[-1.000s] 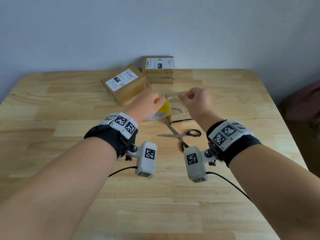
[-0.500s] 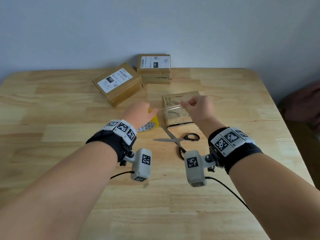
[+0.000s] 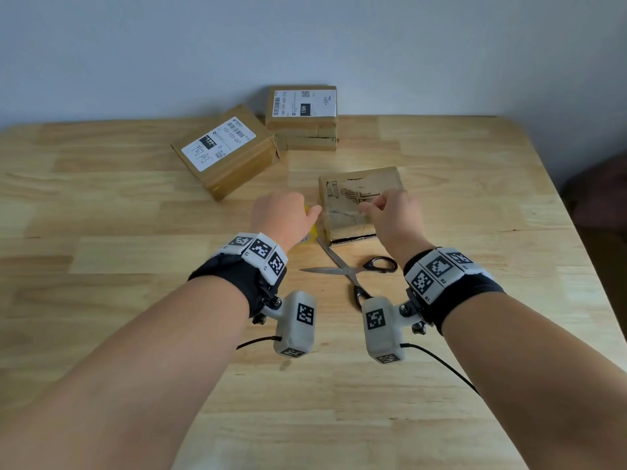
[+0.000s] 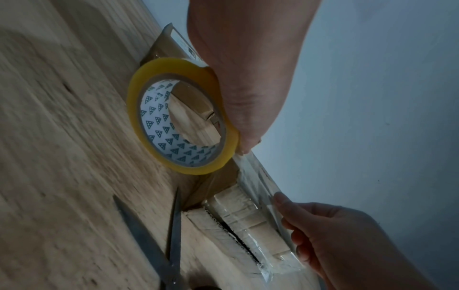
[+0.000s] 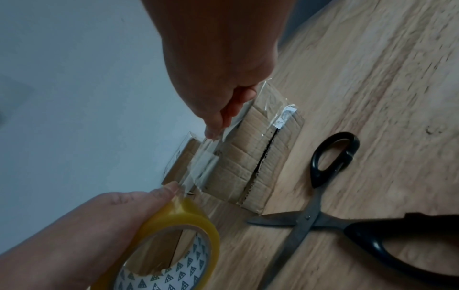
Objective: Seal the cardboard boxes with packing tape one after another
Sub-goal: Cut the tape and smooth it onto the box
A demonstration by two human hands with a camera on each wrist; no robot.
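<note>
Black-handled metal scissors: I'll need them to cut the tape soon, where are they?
The black-handled metal scissors lie open on the wooden table, between both wrists, just in front of the small cardboard box.

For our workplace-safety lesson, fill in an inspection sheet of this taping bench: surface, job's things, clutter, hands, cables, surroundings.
Surface: light wooden table, bare grain.
Job's things: small brown cardboard box with an open side seam; two labelled cardboard boxes behind; yellow roll of clear packing tape; clear tape strip stretched over the small box.
Clutter: black-handled steel scissors, blades open, beside the box.
Hands: left hand grips the roll; right hand pinches the strip's end.
Cables: thin black leads from wrist cameras.
Surroundings: plain pale wall.
</note>
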